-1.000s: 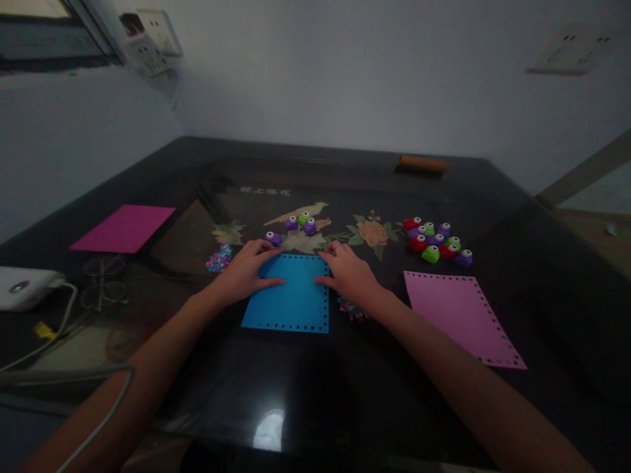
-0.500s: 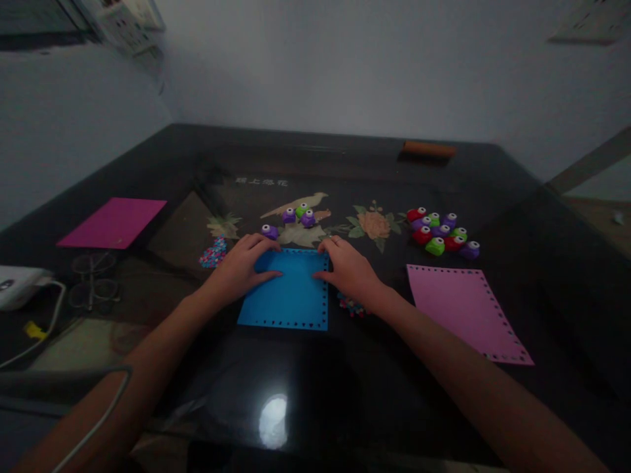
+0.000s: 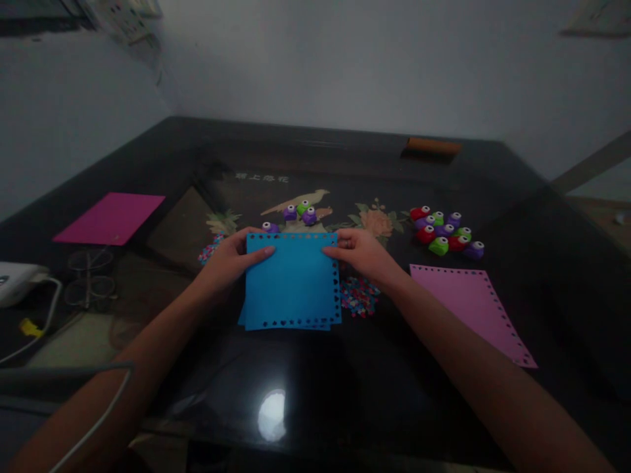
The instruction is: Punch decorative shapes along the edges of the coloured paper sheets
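A blue sheet of paper [image 3: 293, 279] with small shapes punched along its edges is held up between my two hands, its far edge lifted. My left hand [image 3: 234, 259] pinches its upper left corner, thumb on top. On the upper right corner, my right hand [image 3: 362, 253] grips with the thumb over the paper and the fingers behind. Another blue sheet [image 3: 242, 315] lies under it, showing at the lower left and bottom edges. Small piles of punched paper bits [image 3: 359, 297] lie beside my right wrist and behind my left hand.
Several red, green and purple craft punches [image 3: 444, 230] cluster at the right; a few more punches [image 3: 300, 211] stand behind the paper. A punched pink sheet [image 3: 468, 309] lies right, a magenta sheet [image 3: 111, 218] left. Eyeglasses [image 3: 90, 279], a white cabled device [image 3: 17, 284] and a brown roll [image 3: 434, 146] rest on the dark table.
Both hands have lifted the top blue sheet's far edge and shifted it slightly right, uncovering part of a second blue sheet beneath. More of the right pile of paper bits shows.
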`<act>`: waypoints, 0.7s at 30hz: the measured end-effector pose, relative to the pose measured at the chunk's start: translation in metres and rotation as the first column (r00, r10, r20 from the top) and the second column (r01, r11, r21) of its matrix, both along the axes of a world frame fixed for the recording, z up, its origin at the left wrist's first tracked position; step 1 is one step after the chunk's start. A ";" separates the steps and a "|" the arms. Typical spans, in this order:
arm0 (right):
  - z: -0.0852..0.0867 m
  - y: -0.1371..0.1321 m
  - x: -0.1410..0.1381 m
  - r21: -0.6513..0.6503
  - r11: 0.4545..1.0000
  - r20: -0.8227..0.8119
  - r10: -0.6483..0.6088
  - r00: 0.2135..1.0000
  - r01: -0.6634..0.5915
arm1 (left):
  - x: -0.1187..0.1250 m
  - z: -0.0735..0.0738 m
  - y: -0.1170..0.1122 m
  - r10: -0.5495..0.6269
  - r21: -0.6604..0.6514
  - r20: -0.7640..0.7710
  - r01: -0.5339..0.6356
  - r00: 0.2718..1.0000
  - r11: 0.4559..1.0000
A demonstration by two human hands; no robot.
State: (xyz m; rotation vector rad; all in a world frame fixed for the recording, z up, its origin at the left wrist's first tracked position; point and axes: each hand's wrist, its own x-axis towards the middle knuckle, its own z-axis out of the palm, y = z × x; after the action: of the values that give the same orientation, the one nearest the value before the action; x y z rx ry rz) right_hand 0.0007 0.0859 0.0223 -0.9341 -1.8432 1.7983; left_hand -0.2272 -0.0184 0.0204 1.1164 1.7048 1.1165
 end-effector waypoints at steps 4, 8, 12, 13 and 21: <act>0.005 0.004 0.004 -0.044 0.997 -0.031 -0.069 0.997 0.068 | 0.005 -0.003 -0.003 -0.059 -0.037 0.166 0.066 0.984 0.997; 0.012 0.012 0.011 -0.030 0.994 -0.019 -0.106 0.994 0.106 | 0.010 -0.003 -0.008 -0.166 -0.104 0.236 0.195 0.957 0.975; 0.017 0.020 0.018 -0.004 0.996 0.009 -0.092 0.996 0.092 | 0.012 0.000 -0.013 -0.305 -0.164 0.152 0.329 0.940 0.930; 0.017 0.021 0.020 0.007 0.997 0.017 -0.083 0.996 0.083 | 0.012 0.001 -0.013 -0.340 -0.168 0.146 0.362 0.929 0.917; 0.022 0.025 0.028 -0.086 0.994 0.099 0.068 0.993 -0.060 | 0.020 -0.003 -0.014 -0.561 -0.215 0.310 0.631 0.768 0.745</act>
State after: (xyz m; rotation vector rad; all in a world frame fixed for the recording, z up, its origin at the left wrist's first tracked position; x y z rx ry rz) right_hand 0.0289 0.1112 0.0440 -1.0255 -1.8925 1.9114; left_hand -0.2073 -0.0328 0.0176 1.1637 1.1473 0.5133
